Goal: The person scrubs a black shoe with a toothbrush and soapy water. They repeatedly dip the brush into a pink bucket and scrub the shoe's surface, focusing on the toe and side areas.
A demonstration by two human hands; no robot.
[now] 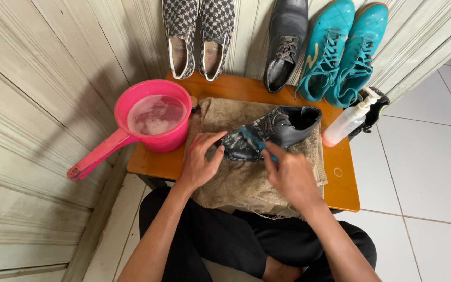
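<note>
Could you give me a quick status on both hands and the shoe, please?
Left hand steadies the toe of the black shoe on the burlap cloth. Right hand holds a blue brush against its laces. Pink dipper and pump bottle stand clear.

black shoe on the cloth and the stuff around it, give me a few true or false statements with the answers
1. The left hand rests on the toe of the black shoe. True.
2. The right hand holds a blue brush against the shoe. True.
3. The pink dipper is dry and empty. False: it holds cloudy, soapy water.
4. The shoe lies straight on the bare wooden table. False: a brown cloth lies under it.
5. A pair of teal shoes leans against the wall. True.
6. The pump bottle stands left of the dipper. False: it lies at the table's right side.
</note>
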